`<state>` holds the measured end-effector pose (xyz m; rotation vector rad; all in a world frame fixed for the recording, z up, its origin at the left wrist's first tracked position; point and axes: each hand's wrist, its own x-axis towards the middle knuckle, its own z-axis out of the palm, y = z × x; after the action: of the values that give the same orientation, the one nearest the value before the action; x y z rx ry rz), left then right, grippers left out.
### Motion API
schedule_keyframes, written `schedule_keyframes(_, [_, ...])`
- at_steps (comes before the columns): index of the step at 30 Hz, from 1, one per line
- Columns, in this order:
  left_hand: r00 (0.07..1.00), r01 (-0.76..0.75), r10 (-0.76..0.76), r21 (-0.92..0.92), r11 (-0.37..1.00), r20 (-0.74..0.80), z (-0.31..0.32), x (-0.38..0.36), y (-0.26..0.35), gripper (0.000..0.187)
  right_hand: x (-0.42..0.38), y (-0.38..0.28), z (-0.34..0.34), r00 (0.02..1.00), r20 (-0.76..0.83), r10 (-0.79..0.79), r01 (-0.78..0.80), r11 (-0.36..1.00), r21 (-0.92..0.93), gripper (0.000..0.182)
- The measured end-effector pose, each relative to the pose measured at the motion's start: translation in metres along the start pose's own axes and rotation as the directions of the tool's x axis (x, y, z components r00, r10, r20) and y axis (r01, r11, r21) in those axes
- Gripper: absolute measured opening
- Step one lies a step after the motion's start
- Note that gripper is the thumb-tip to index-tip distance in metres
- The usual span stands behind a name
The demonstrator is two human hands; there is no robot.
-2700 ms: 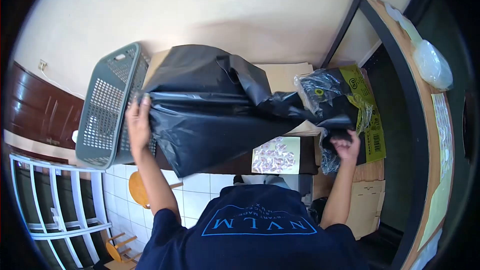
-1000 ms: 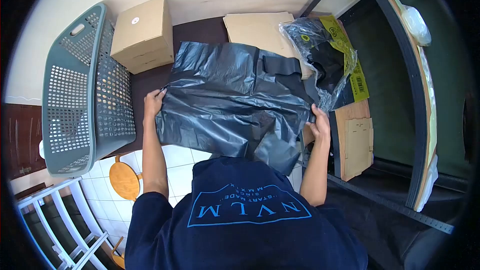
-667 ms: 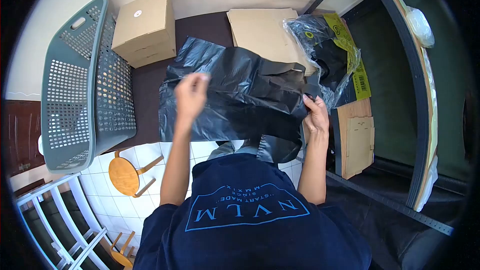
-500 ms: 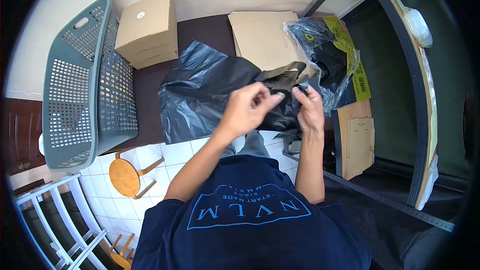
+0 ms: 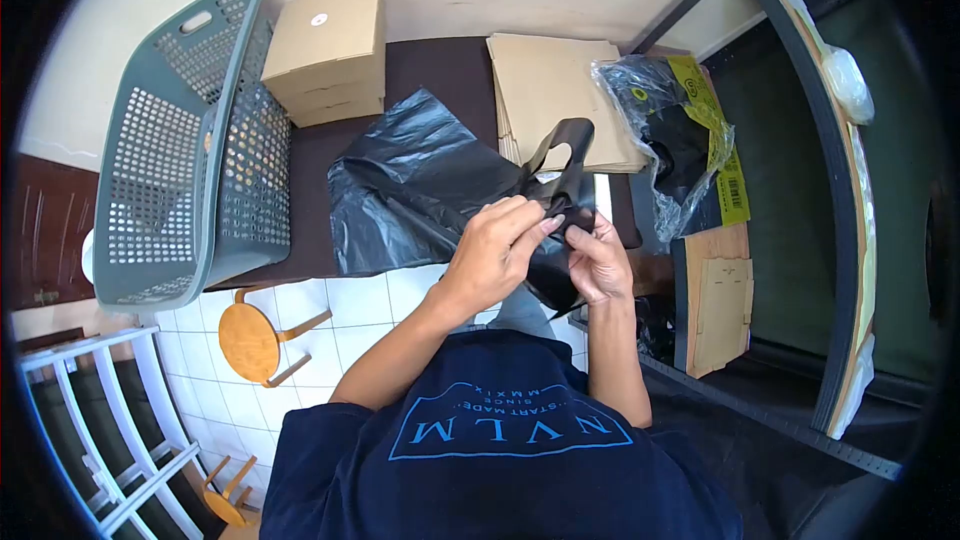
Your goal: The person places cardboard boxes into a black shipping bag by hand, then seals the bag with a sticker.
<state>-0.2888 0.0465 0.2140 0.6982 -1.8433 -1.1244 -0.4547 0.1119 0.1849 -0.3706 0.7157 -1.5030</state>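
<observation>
A black plastic bag (image 5: 400,195) lies partly on the dark table and reaches up into my hands. One of its loop handles (image 5: 572,135) sticks up just beyond my fingers. My left hand (image 5: 500,250) is closed, thumb and fingertips pinching the gathered plastic near the handles. Close beside it, my right hand (image 5: 601,262) grips the same bunched part between thumb and fingers. Some of the bag hangs below the hands over the table's front edge.
On the dark table (image 5: 430,65) stand a green laundry basket (image 5: 250,190) and a cardboard box (image 5: 325,30). Flat cardboard sheets (image 5: 550,80) and a clear-wrapped black package (image 5: 680,140) lie at right. Wooden stools (image 5: 250,338) stand on the tiles; a metal rack (image 5: 820,140) rises at right.
My left hand has come down onto the bag and now pinches it beside the right. A handle loop now stands upright beyond the fingers. The view has shifted slightly.
</observation>
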Motion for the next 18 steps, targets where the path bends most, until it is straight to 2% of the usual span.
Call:
schedule_keyframes(1, [0.999, -0.013, 0.012, -0.018, 1.0, -0.032, -0.003, -0.002, 0.002, 0.011, -0.002, 0.0, 0.003, 1.0, -0.017, 0.026, -0.026, 0.999, 0.046, 0.035])
schedule_keyframes(3, [0.993, 0.028, -0.026, 0.017, 0.999, -0.119, -0.014, -0.006, 0.01, 0.011, -0.005, -0.002, -0.004, 1.0, -0.021, 0.02, -0.02, 1.0, 0.015, 0.035])
schedule_keyframes(5, [0.975, 0.046, -0.029, 0.073, 0.996, -0.221, -0.024, -0.014, 0.014, 0.011, -0.009, -0.006, 0.0, 0.994, -0.11, -0.013, 0.015, 1.0, 0.014, 0.032])
schedule_keyframes(6, [0.966, 0.116, -0.084, 0.121, 0.986, -0.245, -0.032, -0.019, 0.016, 0.007, -0.009, -0.005, -0.013, 0.985, -0.164, -0.059, 0.057, 0.998, -0.017, 0.024])
schedule_keyframes(7, [0.935, 0.127, -0.075, 0.129, 0.984, -0.347, -0.036, -0.025, 0.016, 0.008, -0.012, -0.011, -0.02, 0.977, -0.205, -0.053, 0.025, 0.99, -0.137, 0.02])
schedule_keyframes(9, [0.849, 0.239, -0.112, 0.186, 0.953, -0.517, -0.053, -0.041, 0.016, 0.013, -0.015, -0.017, -0.024, 0.941, -0.295, -0.168, 0.093, 0.963, -0.254, 0.019])
schedule_keyframes(11, [0.705, 0.366, -0.426, -0.223, 0.903, -0.567, -0.073, -0.063, 0.012, 0.018, -0.019, -0.02, -0.057, 0.916, -0.308, -0.258, 0.154, 0.933, -0.326, 0.018])
schedule_keyframes(12, [0.707, 0.242, -0.381, -0.302, 0.922, -0.596, -0.08, -0.075, -0.008, 0.02, -0.024, -0.024, -0.057, 0.897, -0.33, -0.293, 0.16, 0.913, -0.376, 0.017])
schedule_keyframes(13, [0.633, 0.202, -0.494, -0.489, 0.849, -0.596, -0.083, -0.083, -0.006, 0.02, -0.023, -0.025, -0.094, 0.906, -0.239, -0.349, 0.208, 0.859, -0.468, 0.017])
schedule_keyframes(15, [0.472, 0.073, -0.637, -0.694, 0.717, -0.609, -0.1, -0.106, -0.018, 0.016, -0.037, -0.028, -0.089, 0.838, -0.374, -0.398, 0.158, 0.832, -0.531, 0.017])
schedule_keyframes(17, [0.488, -0.081, -0.667, -0.79, 0.608, -0.564, -0.133, -0.154, -0.054, 0.015, -0.048, -0.031, -0.118, 0.82, -0.396, -0.413, 0.148, 0.821, -0.551, 0.018])
schedule_keyframes(18, [0.441, -0.093, -0.691, -0.795, 0.6, -0.573, -0.136, -0.158, -0.041, 0.017, -0.055, -0.032, -0.137, 0.8, -0.42, -0.429, 0.13, 0.807, -0.576, 0.018])
